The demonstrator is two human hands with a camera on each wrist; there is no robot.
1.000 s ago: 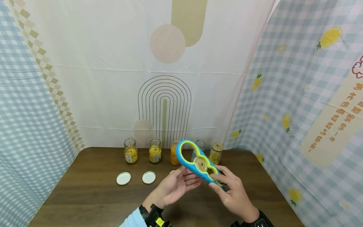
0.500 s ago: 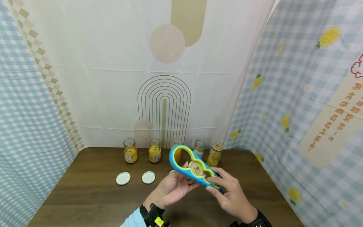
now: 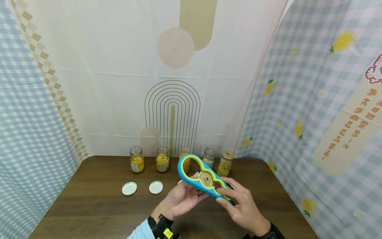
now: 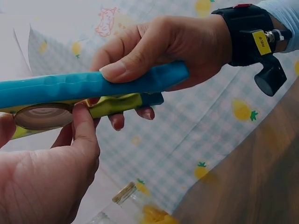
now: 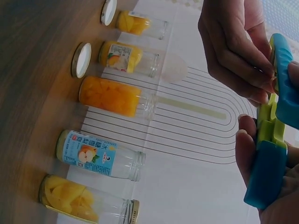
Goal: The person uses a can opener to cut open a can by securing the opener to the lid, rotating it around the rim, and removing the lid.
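My right hand (image 3: pixel 244 205) grips one end of a blue and lime-green multi-ring jar opener (image 3: pixel 185 176), thumb on its blue edge. A gold metal lid (image 3: pixel 206 179) sits in the opener's middle ring. My left hand (image 3: pixel 182 199) is below the opener, palm up. In the left wrist view, its fingers (image 4: pixel 84 123) pinch the lid, whose underside (image 4: pixel 44 115) faces down. Behind the opener stands an uncapped jar of orange fruit (image 5: pixel 112 97), partly hidden in the head view. To its right is an open jar with a blue label (image 5: pixel 88 154).
Two open jars of yellow fruit (image 3: pixel 137 163) (image 3: pixel 162 162) stand at the back left of the brown table (image 3: pixel 89 212). White-lined lids (image 3: pixel 129 188) (image 3: pixel 156 187) lie before them. A gold-capped jar (image 3: pixel 225 166) stands rightmost. Cloth curtains (image 3: pixel 119 99) rise behind the table.
The opener with the lid in it has come down and left onto my left hand. My left fingers have moved from open beneath it to the lid. The jars have not moved.
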